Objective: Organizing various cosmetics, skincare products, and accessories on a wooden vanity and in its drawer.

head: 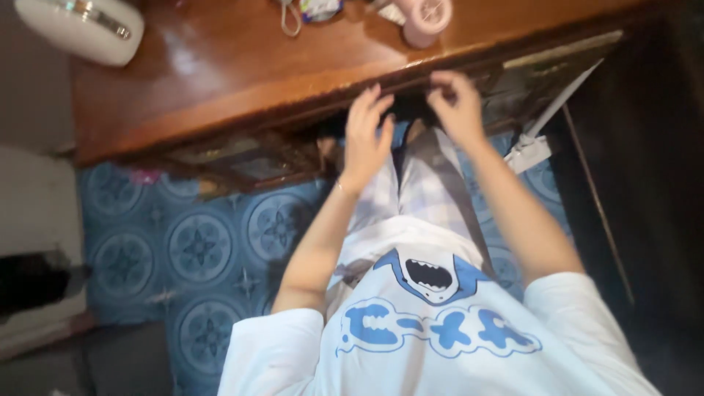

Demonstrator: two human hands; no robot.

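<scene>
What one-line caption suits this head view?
Both hands, left hand and right hand, raised at the front edge of a wooden desk above blue patterned floor.

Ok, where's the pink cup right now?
In the head view the pink cup stands at the top, right of centre, on the wooden desk near its front edge, just above the right hand.

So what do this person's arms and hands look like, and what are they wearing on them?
Both arms are bare from the upper arm down. Short white sleeves, part of a white T-shirt with a blue cartoon shark print, cover only the upper arms. The left hand has a thin bracelet at the wrist; the right hand shows no jewellery that I can make out. No gloves on either, and the fingers are bare.
</scene>
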